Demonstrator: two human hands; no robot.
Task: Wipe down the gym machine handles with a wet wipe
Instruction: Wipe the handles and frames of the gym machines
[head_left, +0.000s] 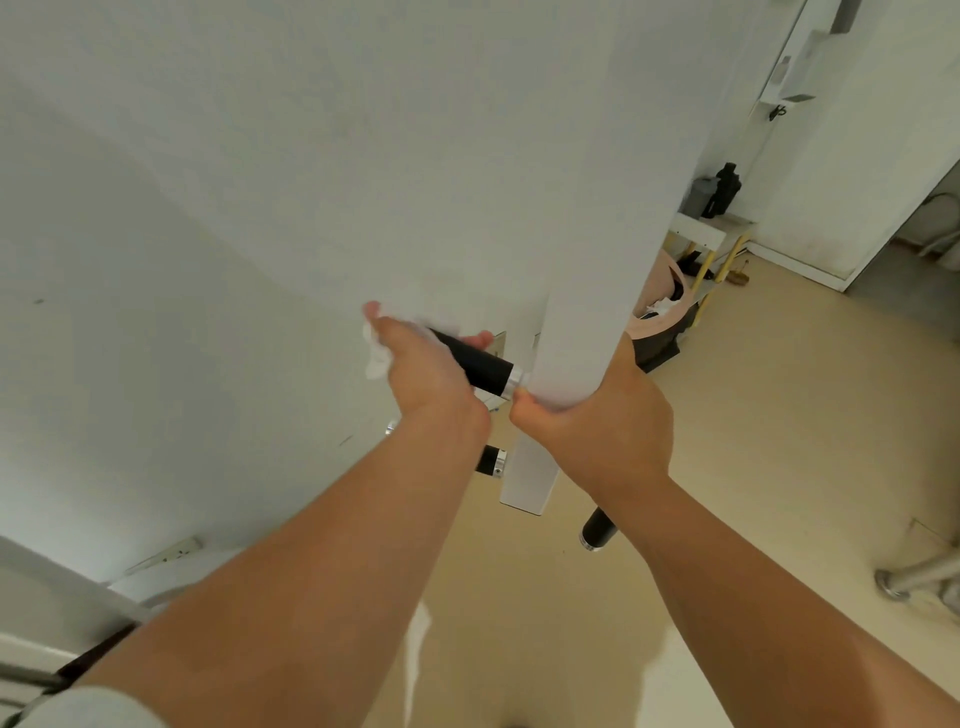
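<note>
I find my left hand (426, 366) curled round the upper black handle (483, 366), pressing the wet wipe (376, 358) against its far-left end. My right hand (608, 415) grips the white upright (582, 260) just right of it, bracing the frame. In my judgement, good practice is to wrap the wipe round the full girth, twist, and draw it right to the chrome collar (512, 383), keeping the brace firm.
</note>
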